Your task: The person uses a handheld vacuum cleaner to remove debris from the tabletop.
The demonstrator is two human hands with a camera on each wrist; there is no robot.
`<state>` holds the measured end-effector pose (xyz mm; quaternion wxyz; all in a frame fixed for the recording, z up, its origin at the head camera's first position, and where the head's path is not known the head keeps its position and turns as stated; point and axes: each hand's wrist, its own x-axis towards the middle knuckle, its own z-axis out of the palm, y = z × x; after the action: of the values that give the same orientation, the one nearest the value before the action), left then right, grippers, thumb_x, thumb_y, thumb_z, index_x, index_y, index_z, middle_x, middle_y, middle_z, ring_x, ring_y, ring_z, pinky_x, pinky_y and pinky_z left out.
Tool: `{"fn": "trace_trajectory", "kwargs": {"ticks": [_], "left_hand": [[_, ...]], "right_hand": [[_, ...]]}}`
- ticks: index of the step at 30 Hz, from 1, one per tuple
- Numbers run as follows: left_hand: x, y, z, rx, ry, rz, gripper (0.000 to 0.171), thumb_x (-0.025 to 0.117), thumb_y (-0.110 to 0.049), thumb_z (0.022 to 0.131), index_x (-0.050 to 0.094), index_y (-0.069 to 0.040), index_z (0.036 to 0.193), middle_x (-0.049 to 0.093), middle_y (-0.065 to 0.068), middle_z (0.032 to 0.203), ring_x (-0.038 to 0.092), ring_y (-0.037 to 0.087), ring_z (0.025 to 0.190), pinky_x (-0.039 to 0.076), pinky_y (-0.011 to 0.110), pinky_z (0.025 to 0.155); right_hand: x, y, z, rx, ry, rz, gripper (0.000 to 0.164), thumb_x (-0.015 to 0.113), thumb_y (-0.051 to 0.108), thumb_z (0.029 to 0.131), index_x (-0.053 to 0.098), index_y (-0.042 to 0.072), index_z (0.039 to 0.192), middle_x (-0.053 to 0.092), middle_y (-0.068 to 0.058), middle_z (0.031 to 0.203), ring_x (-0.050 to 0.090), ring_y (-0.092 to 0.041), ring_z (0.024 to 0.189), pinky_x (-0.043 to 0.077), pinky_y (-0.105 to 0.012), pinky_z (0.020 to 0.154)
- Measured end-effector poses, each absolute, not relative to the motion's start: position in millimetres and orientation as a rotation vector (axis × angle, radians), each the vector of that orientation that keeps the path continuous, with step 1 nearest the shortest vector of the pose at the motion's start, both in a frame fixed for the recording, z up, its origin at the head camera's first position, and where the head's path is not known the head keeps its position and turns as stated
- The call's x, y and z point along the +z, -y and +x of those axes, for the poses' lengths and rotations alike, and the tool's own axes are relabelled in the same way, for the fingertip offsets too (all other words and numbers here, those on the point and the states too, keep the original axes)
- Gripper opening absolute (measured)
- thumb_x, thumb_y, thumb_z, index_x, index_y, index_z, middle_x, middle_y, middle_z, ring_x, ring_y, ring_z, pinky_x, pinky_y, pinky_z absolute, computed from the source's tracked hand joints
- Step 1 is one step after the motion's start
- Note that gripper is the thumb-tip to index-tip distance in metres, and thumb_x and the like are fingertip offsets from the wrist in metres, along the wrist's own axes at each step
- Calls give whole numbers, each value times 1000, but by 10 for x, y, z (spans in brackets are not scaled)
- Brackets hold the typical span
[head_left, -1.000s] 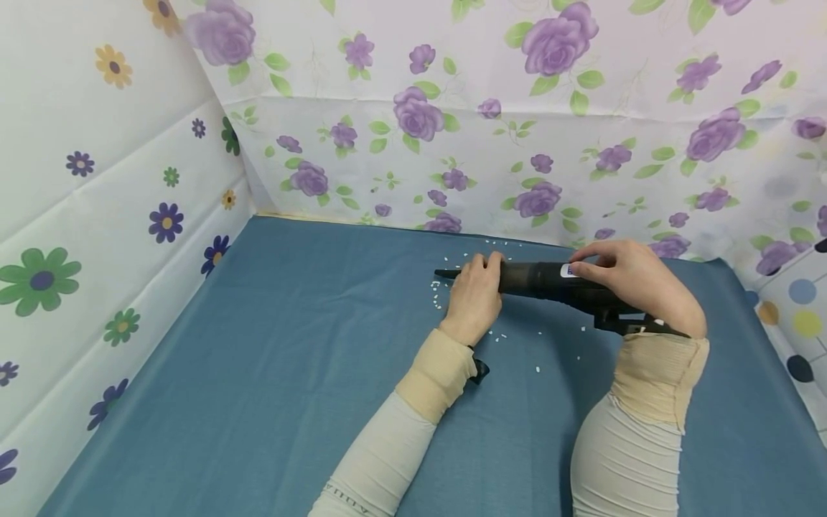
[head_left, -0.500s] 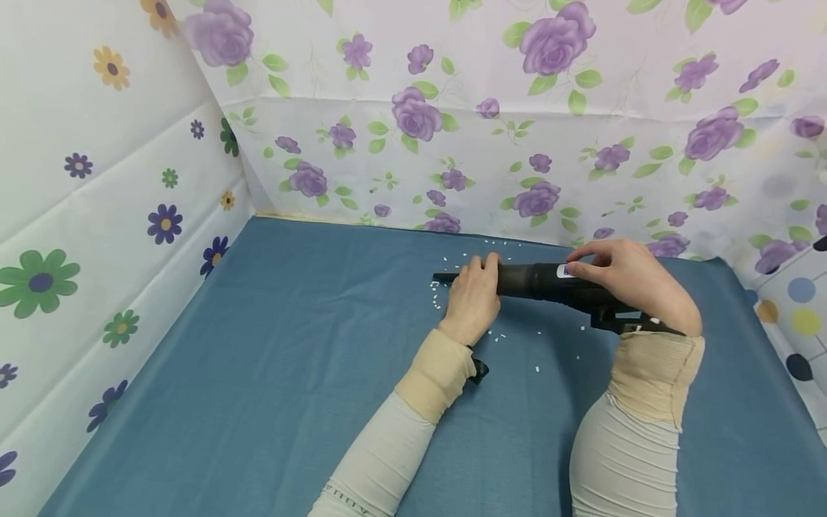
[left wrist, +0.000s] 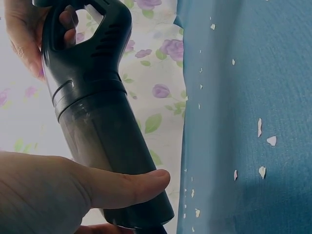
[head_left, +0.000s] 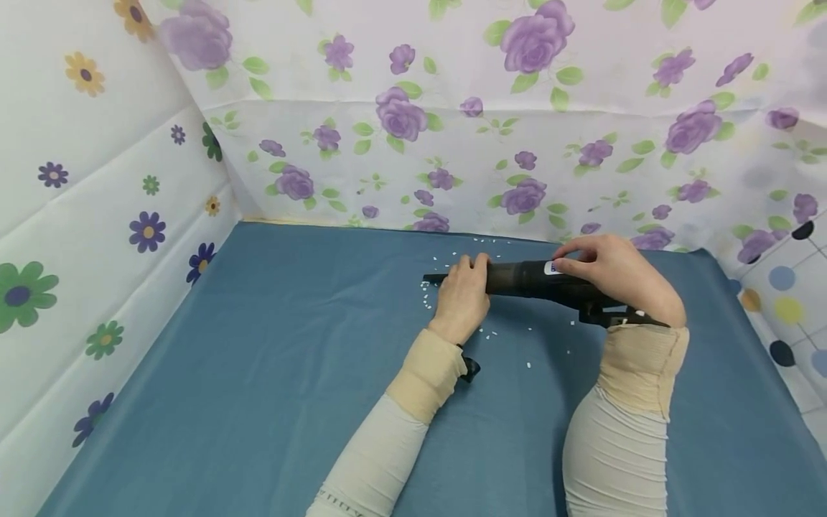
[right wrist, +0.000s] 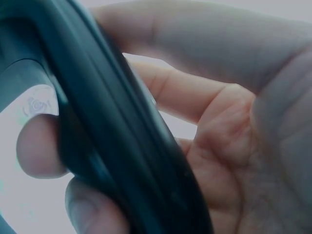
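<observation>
A black handheld vacuum cleaner (head_left: 530, 278) with a smoky clear section is held low over the blue cloth, pointing left. My left hand (head_left: 460, 301) grips its front part just behind the narrow nozzle (head_left: 434, 278); in the left wrist view the thumb (left wrist: 131, 189) lies across the clear section (left wrist: 109, 139). At the rear, my right hand (head_left: 623, 276) holds the looped handle (right wrist: 112, 122), with fingertips (right wrist: 39, 146) showing through the loop in the right wrist view. Small white scraps (head_left: 528, 365) lie around the nozzle tip and below the vacuum.
Blue cloth (head_left: 291, 373) covers the work surface. Behind it rises a wall covering (head_left: 349, 158) with purple roses, and another flowered sheet (head_left: 110, 237) stands on the left. A dotted, tiled sheet (head_left: 785, 301) borders the right side.
The nozzle has dipped and shifted slightly left among the scraps. Both hands keep their hold on the vacuum. The head view has turned a little to the right.
</observation>
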<state>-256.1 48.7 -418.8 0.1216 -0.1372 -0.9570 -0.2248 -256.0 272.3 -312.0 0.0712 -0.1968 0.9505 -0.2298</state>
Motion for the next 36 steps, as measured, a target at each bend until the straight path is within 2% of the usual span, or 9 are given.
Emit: {"fn": "trace_trajectory", "kwargs": {"ticks": [10,19,26,36], "left_hand": [[-4193,-449,-2574,-643,2800,-394,54,75,-8,80,52,-12,129,58,14,114,59,28,94,54,41,80],[-4162,-471,-2553,-627,2817,-381,51,71,-6,82,52,-12,129,58,14,112,59,27,91,54,39,77],[-4116,-516,-2542,-615,2826,-377,52,74,-8,81,52,-11,128,58,14,113,59,27,94,54,40,77],[-4100,-500,-2510,-602,2882,-335,53,71,-7,82,50,-9,130,58,17,114,59,29,94,55,41,74]], "right_hand": [[-3122,-2666,-2568,-684,-2858,-559,34,56,35,98,66,11,118,65,-10,88,56,-22,72,44,-38,61],[-3119,-2663,-2570,-664,-2862,-532,33,56,35,98,65,11,120,65,-13,96,58,-24,81,46,-43,66],[-3102,-2705,-2536,-694,-2857,-520,35,56,36,97,65,11,121,67,-13,95,59,-25,78,46,-42,65],[-3130,-2675,-2554,-696,-2844,-546,37,56,36,97,64,9,121,67,-17,100,62,-29,85,49,-46,69]]}}
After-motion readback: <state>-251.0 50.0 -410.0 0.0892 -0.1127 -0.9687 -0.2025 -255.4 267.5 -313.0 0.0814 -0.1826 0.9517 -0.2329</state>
